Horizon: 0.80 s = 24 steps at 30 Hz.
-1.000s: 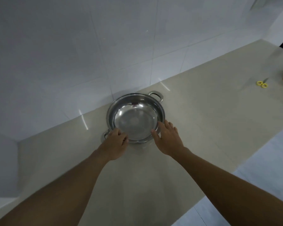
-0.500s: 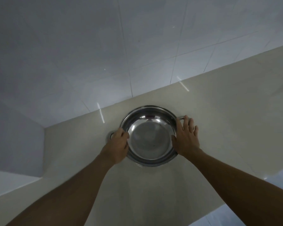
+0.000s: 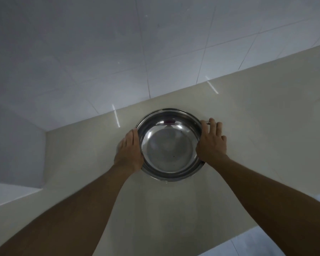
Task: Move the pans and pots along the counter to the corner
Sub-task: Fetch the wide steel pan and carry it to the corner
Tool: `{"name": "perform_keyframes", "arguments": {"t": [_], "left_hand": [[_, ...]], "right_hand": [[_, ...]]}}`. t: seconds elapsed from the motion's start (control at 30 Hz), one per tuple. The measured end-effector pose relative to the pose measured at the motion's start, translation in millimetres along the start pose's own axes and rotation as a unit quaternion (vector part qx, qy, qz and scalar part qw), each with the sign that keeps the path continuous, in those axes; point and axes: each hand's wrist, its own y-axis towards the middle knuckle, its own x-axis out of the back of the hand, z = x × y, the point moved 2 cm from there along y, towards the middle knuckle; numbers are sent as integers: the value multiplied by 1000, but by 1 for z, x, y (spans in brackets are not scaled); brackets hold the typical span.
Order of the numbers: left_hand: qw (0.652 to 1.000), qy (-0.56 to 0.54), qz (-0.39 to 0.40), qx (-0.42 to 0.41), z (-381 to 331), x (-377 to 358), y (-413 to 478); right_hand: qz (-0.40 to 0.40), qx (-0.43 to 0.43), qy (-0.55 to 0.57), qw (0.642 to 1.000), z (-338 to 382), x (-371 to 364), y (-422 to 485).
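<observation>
Pot (image 3: 171,145) on bench (image 3: 248,135), near back wall (image 3: 118,61), short of corner (image 3: 45,131) at left. Your right hand (image 3: 211,143) lies flat-fingered over R handle (image 3: 208,123), gripping nothing; left hand (image 3: 129,152) hugs L rim (image 3: 139,137), fingers hidden, grip unclear. Risk: uneven push spins pot or scrapes it vs. wall.

L hand (image 3: 129,152) & R hand (image 3: 211,145) now at pot (image 3: 170,148) sides, off near rim.

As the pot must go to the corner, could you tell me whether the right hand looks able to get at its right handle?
Probably yes: the right hand lies flat against the steel pot's right rim, fingers straight over most of the handle, with nothing between them.
</observation>
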Motion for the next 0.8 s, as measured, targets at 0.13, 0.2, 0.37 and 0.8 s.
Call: {"name": "perform_keyframes", "arguments": {"t": [0.13,0.2,0.37,0.8], "left_hand": [[999,34,20,0,4,0,-11],[999,50,19,-5,10,0,-24],[997,76,28,-5,27,2,-59],[997,72,19,25,128,34,-214]], "right_hand": [[-1,-7,-2,1000,-2,0,-10],[-2,-10,-3,1000,-2,-3,-22],[7,-12,2,1000,8,-9,-57],[7,33,3,999,102,-13,-190]]}}
